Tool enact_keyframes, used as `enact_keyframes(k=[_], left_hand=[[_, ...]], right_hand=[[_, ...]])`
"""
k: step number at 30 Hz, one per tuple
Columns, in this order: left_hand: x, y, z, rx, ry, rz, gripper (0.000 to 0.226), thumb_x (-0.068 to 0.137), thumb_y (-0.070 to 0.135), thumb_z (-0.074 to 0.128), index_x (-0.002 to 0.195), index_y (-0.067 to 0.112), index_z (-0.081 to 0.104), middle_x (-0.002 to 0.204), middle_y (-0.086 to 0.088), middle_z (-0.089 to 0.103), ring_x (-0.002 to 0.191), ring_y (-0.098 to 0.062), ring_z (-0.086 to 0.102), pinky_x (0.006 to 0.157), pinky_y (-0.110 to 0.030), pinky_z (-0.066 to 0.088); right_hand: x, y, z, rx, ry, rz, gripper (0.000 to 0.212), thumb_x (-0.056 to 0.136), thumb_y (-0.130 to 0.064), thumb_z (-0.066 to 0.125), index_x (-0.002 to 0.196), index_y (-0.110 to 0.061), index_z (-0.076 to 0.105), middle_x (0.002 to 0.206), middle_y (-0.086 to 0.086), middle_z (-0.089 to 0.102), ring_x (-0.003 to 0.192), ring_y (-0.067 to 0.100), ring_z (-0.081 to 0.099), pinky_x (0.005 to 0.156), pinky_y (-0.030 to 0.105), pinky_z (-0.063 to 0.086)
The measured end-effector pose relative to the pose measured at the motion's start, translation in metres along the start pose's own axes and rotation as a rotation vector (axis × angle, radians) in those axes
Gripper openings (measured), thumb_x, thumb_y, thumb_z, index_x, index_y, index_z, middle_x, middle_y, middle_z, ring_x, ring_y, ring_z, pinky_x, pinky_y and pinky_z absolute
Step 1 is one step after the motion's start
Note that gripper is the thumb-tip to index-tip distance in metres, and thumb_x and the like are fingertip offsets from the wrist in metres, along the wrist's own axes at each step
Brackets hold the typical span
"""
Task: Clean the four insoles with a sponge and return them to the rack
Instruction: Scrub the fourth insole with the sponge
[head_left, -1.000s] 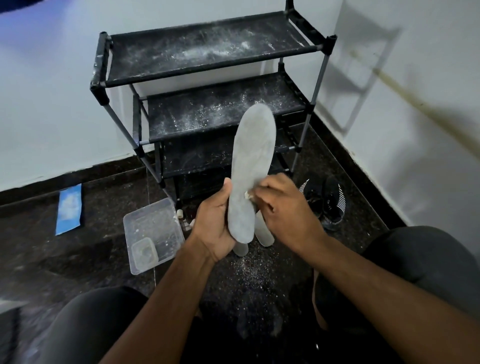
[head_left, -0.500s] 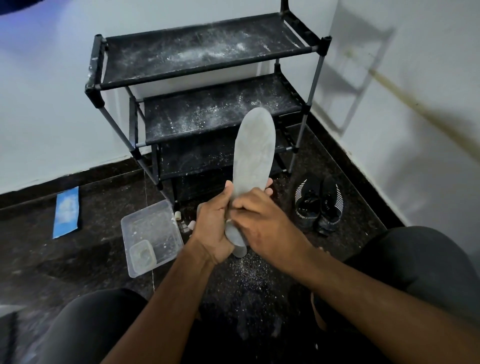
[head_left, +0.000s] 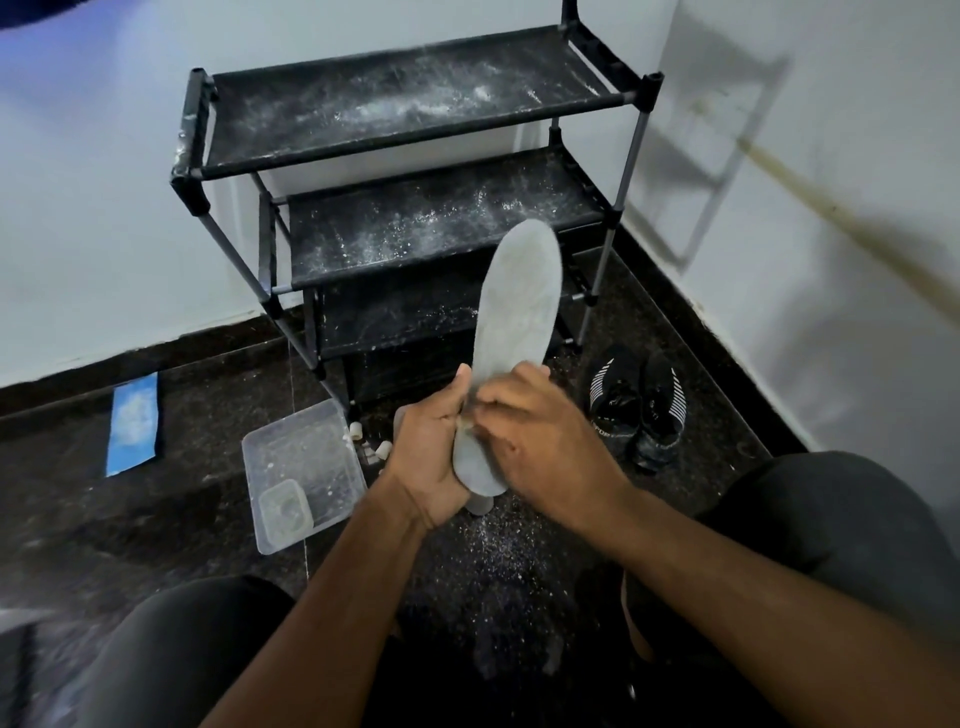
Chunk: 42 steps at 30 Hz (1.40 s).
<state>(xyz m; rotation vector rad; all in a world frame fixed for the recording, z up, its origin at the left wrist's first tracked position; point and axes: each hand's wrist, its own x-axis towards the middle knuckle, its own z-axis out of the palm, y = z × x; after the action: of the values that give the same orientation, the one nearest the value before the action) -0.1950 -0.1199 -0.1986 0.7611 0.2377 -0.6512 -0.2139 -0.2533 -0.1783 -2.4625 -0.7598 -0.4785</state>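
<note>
Left hand (head_left: 434, 457) grip wraps the insole (head_left: 519, 332) heel, holding it upright at 6 o'clock of the rack (head_left: 415, 171) so the face is exposed. Right hand (head_left: 540, 441) grip pinches a barely visible sponge against it.

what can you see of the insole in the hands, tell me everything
The insole is a long, flat grey piece, foam or felt by its look, with a rounded toe end and dusty pale marks. It stands nearly upright, toe end up and leaning slightly right, in front of the rack. The left hand grips its lower part from the left. The right hand presses on its face near the heel, fingers curled on something small and pale that is mostly hidden. The heel end shows below the hands.
</note>
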Motion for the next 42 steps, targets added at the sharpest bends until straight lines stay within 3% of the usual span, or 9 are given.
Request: enact_keyframes(k=[4, 8, 14, 19, 24, 28, 32, 36, 42], left_hand=[[0.000, 0.003, -0.003, -0.039, 0.021, -0.004, 0.061, 0.108, 0.043, 0.039, 0.145, -0.004, 0.052, 0.147, -0.023, 0.055, 0.134, -0.031, 0.056, 0.110, -0.041, 0.050], [-0.001, 0.004, 0.001, -0.069, 0.066, 0.056, 0.052, 0.109, 0.037, 0.039, 0.135, -0.003, 0.061, 0.118, -0.018, 0.071, 0.103, -0.025, 0.071, 0.090, -0.038, 0.061], [-0.001, 0.002, 0.004, -0.185, 0.025, 0.101, 0.053, 0.104, 0.030, 0.047, 0.140, -0.008, 0.054, 0.131, -0.023, 0.065, 0.116, -0.026, 0.066, 0.107, -0.039, 0.053], [0.002, 0.004, -0.004, -0.091, 0.054, 0.086, 0.058, 0.103, 0.037, 0.047, 0.138, -0.009, 0.055, 0.142, -0.029, 0.057, 0.127, -0.032, 0.060, 0.115, -0.045, 0.041], [0.000, 0.003, 0.003, -0.123, 0.067, 0.133, 0.053, 0.106, 0.031, 0.044, 0.142, -0.007, 0.052, 0.144, -0.025, 0.057, 0.128, -0.030, 0.058, 0.112, -0.041, 0.047], [0.000, 0.003, -0.003, -0.034, 0.081, 0.077, 0.055, 0.106, 0.036, 0.044, 0.137, -0.007, 0.056, 0.136, -0.026, 0.062, 0.126, -0.031, 0.062, 0.109, -0.041, 0.051], [0.000, 0.000, -0.002, -0.065, 0.054, 0.075, 0.052, 0.105, 0.031, 0.047, 0.140, -0.006, 0.055, 0.128, -0.021, 0.065, 0.118, -0.028, 0.063, 0.114, -0.042, 0.043], [0.003, 0.001, -0.008, -0.002, 0.049, 0.062, 0.056, 0.108, 0.036, 0.047, 0.145, -0.006, 0.052, 0.151, -0.028, 0.049, 0.138, -0.033, 0.051, 0.124, -0.046, 0.032], [0.002, 0.000, -0.003, -0.041, 0.035, 0.101, 0.052, 0.105, 0.030, 0.044, 0.141, -0.006, 0.055, 0.136, -0.023, 0.062, 0.121, -0.030, 0.061, 0.109, -0.041, 0.045]], right_hand=[[0.001, -0.004, -0.007, 0.040, 0.023, -0.101, 0.019, 0.084, -0.014, 0.058, 0.082, -0.007, 0.075, 0.082, 0.001, 0.065, 0.086, 0.011, 0.044, 0.076, 0.030, 0.047], [0.001, 0.014, -0.006, -0.018, 0.052, 0.122, 0.007, 0.084, -0.011, 0.073, 0.088, -0.006, 0.076, 0.086, 0.000, 0.062, 0.087, 0.014, 0.050, 0.079, 0.023, 0.047], [0.005, 0.018, -0.008, -0.023, 0.159, 0.149, 0.007, 0.084, -0.006, 0.073, 0.090, -0.003, 0.075, 0.089, 0.003, 0.061, 0.086, 0.017, 0.050, 0.077, 0.026, 0.049], [-0.007, 0.000, -0.003, 0.199, -0.064, 0.015, 0.013, 0.086, -0.007, 0.071, 0.098, -0.008, 0.076, 0.094, -0.002, 0.063, 0.090, 0.009, 0.048, 0.079, 0.026, 0.047], [0.003, 0.017, -0.007, -0.019, 0.094, 0.156, 0.012, 0.080, -0.011, 0.077, 0.092, -0.014, 0.077, 0.091, -0.006, 0.067, 0.085, 0.013, 0.047, 0.071, 0.038, 0.049], [-0.006, -0.010, -0.004, 0.220, -0.061, -0.002, 0.008, 0.089, -0.010, 0.068, 0.087, -0.012, 0.076, 0.088, -0.006, 0.064, 0.086, 0.005, 0.039, 0.074, 0.022, 0.040], [0.001, 0.010, -0.004, 0.092, 0.038, 0.081, 0.012, 0.087, -0.017, 0.066, 0.090, -0.017, 0.077, 0.088, -0.010, 0.065, 0.084, 0.006, 0.041, 0.072, 0.031, 0.046], [-0.002, -0.009, -0.002, 0.197, -0.043, -0.014, 0.009, 0.087, -0.008, 0.068, 0.085, -0.011, 0.075, 0.087, -0.004, 0.064, 0.086, 0.004, 0.038, 0.080, 0.013, 0.034], [0.001, 0.013, -0.005, 0.080, 0.048, 0.122, 0.009, 0.086, -0.015, 0.070, 0.092, -0.016, 0.078, 0.089, -0.008, 0.066, 0.084, 0.011, 0.046, 0.074, 0.035, 0.048]])
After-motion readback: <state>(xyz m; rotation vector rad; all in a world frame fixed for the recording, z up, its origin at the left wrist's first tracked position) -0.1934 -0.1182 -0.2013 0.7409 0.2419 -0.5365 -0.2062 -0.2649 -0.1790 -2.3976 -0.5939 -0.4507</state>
